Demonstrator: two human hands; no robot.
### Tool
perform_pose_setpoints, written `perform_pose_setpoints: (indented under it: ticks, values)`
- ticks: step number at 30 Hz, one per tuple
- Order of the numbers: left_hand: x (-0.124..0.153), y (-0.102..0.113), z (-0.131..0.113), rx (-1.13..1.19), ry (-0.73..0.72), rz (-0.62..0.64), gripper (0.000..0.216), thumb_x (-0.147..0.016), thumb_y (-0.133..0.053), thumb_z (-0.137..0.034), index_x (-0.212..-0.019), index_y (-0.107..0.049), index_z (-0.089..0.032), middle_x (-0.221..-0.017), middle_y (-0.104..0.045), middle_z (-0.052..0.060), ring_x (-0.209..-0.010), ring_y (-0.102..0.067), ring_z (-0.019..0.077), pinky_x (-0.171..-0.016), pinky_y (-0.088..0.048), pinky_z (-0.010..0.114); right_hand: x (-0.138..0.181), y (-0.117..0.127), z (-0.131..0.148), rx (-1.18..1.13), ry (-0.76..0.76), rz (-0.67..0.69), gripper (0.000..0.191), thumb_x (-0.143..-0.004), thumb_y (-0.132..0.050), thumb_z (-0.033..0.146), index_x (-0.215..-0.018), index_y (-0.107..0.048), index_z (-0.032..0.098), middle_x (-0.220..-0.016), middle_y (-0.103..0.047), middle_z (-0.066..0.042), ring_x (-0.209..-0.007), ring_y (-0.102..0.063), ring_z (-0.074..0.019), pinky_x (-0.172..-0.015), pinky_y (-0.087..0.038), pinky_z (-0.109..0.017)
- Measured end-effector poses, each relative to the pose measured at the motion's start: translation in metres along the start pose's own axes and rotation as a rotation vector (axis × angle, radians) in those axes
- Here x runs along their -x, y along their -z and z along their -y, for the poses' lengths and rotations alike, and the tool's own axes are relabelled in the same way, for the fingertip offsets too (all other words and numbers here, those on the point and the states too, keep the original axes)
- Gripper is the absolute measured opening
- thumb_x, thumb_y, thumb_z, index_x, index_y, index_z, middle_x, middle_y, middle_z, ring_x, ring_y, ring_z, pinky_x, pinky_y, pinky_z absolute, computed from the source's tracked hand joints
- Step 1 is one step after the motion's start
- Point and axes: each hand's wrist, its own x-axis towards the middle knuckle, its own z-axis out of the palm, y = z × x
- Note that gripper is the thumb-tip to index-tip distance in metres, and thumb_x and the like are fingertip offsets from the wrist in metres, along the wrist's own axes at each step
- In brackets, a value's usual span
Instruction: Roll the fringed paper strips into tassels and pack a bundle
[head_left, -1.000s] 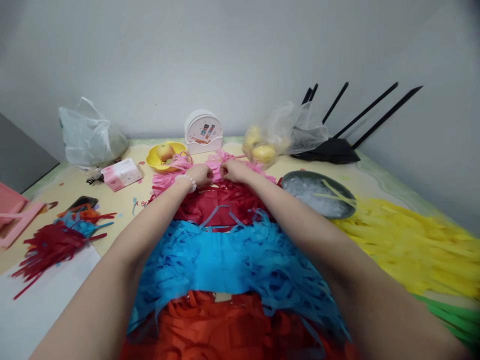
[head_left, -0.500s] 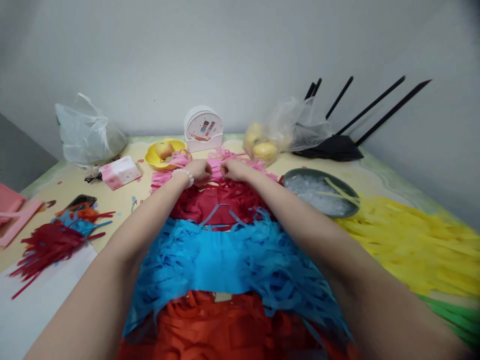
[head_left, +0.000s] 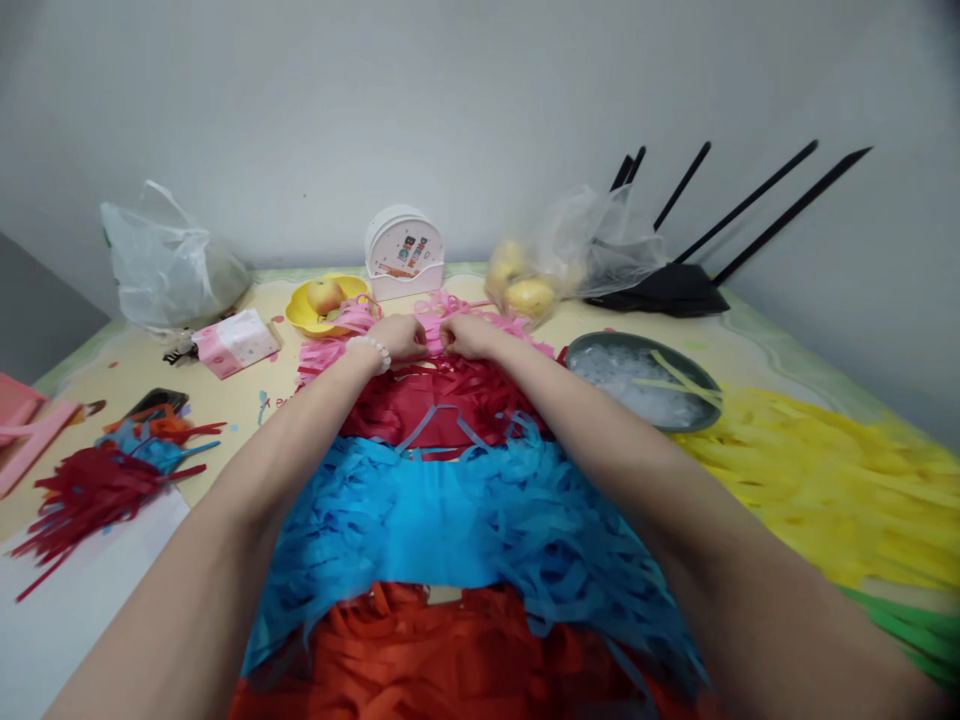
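Observation:
Both arms reach across layered fringed paper on the table. My left hand (head_left: 401,335), with a bead bracelet on the wrist, and my right hand (head_left: 463,335) sit close together, both pinching the pink fringed paper (head_left: 435,312) at the far end. In front of it lie a dark red fringed sheet (head_left: 442,405), a blue fringed sheet (head_left: 450,520) and an orange-red sheet (head_left: 450,650) nearest me. My forearms rest over these sheets.
Yellow fringed paper (head_left: 832,480) and green paper (head_left: 907,625) lie at right. A grey bowl (head_left: 643,380), a bag of fruit (head_left: 540,275), a black router (head_left: 667,290), a white round holder (head_left: 403,255), a yellow bowl with an apple (head_left: 322,305), tissue pack (head_left: 234,342), plastic bag (head_left: 169,265), phone (head_left: 154,403) and paper scraps (head_left: 105,480) surround them.
My hands stay together on the pink paper with only slight finger movement. The view has tilted down a little, so objects sit slightly higher in frame.

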Motion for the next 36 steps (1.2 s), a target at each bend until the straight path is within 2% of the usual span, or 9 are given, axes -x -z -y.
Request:
perform_pose_setpoints:
  ticks: [8, 12, 16, 20, 24, 27, 31, 36]
  values:
    - [-0.004, -0.003, -0.007, -0.086, 0.017, -0.031, 0.028, -0.085, -0.058, -0.026, -0.105, -0.076, -0.018, -0.102, -0.076, 0.011, -0.099, -0.069, 0.0246, -0.085, -0.051, 0.029, -0.001, 0.0, 0.001, 0.014, 0.006, -0.005, 0.022, -0.095, -0.062, 0.031, -0.106, -0.066, 0.013, -0.108, -0.069, -0.006, -0.097, -0.067, -0.0195, -0.087, -0.055, -0.041]
    - [0.0, -0.006, -0.013, -0.12, 0.044, -0.056, 0.023, -0.087, -0.059, -0.022, -0.102, -0.074, -0.014, -0.106, -0.073, 0.014, -0.104, -0.068, 0.0269, -0.09, -0.051, 0.036, 0.004, 0.003, 0.001, 0.017, 0.019, -0.041, 0.017, -0.094, -0.063, 0.027, -0.103, -0.067, 0.013, -0.102, -0.071, -0.006, -0.093, -0.067, -0.0185, -0.084, -0.054, -0.037]
    - [0.003, -0.012, -0.013, -0.119, 0.106, -0.123, 0.024, -0.096, -0.054, -0.026, -0.11, -0.067, -0.011, -0.112, -0.07, 0.012, -0.105, -0.066, 0.0235, -0.093, -0.051, 0.043, 0.019, 0.012, 0.006, 0.043, 0.047, -0.137, 0.022, -0.09, -0.061, 0.02, -0.109, -0.067, 0.01, -0.108, -0.072, -0.014, -0.1, -0.067, -0.0244, -0.084, -0.049, -0.032]
    - [0.005, -0.013, -0.01, -0.087, 0.158, -0.22, 0.025, -0.096, -0.047, -0.02, -0.108, -0.069, -0.012, -0.107, -0.071, 0.016, -0.104, -0.066, 0.0259, -0.088, -0.05, 0.038, 0.035, 0.007, 0.03, 0.075, 0.124, -0.183, 0.027, -0.096, -0.047, 0.018, -0.11, -0.068, 0.007, -0.115, -0.07, -0.021, -0.113, -0.063, -0.0298, -0.095, -0.045, -0.037]
    - [0.008, -0.003, -0.008, -0.068, 0.198, -0.349, 0.031, -0.097, -0.039, -0.018, -0.111, -0.066, -0.014, -0.111, -0.069, 0.016, -0.105, -0.065, 0.0274, -0.086, -0.048, 0.037, 0.035, -0.012, 0.059, 0.084, 0.171, -0.122, 0.029, -0.097, -0.054, 0.021, -0.121, -0.062, 0.007, -0.125, -0.065, -0.018, -0.119, -0.059, -0.0264, -0.103, -0.044, -0.04]
    - [0.016, 0.01, -0.003, -0.065, 0.214, -0.431, 0.03, -0.097, -0.038, -0.019, -0.113, -0.064, -0.016, -0.118, -0.066, 0.015, -0.111, -0.061, 0.0275, -0.09, -0.046, 0.037, 0.027, -0.02, 0.067, 0.074, 0.123, -0.071, 0.035, -0.096, -0.06, 0.032, -0.125, -0.059, 0.013, -0.127, -0.062, -0.013, -0.112, -0.062, -0.0247, -0.097, -0.051, -0.046]
    - [0.029, 0.026, 0.011, -0.053, 0.24, -0.477, 0.028, -0.096, -0.041, -0.02, -0.111, -0.065, -0.018, -0.114, -0.068, 0.014, -0.109, -0.062, 0.0263, -0.089, -0.046, 0.035, 0.019, -0.016, 0.066, 0.046, 0.084, -0.022, 0.035, -0.096, -0.06, 0.034, -0.126, -0.058, 0.015, -0.126, -0.062, -0.011, -0.108, -0.064, -0.0236, -0.091, -0.054, -0.045]
    - [0.039, 0.039, 0.024, -0.045, 0.331, -0.475, 0.028, -0.094, -0.044, -0.023, -0.104, -0.07, -0.019, -0.105, -0.073, 0.012, -0.104, -0.064, 0.0271, -0.087, -0.047, 0.036, 0.014, -0.009, 0.065, 0.003, 0.06, -0.017, 0.038, -0.096, -0.06, 0.033, -0.129, -0.057, 0.016, -0.129, -0.06, -0.011, -0.11, -0.063, -0.0245, -0.093, -0.054, -0.046]
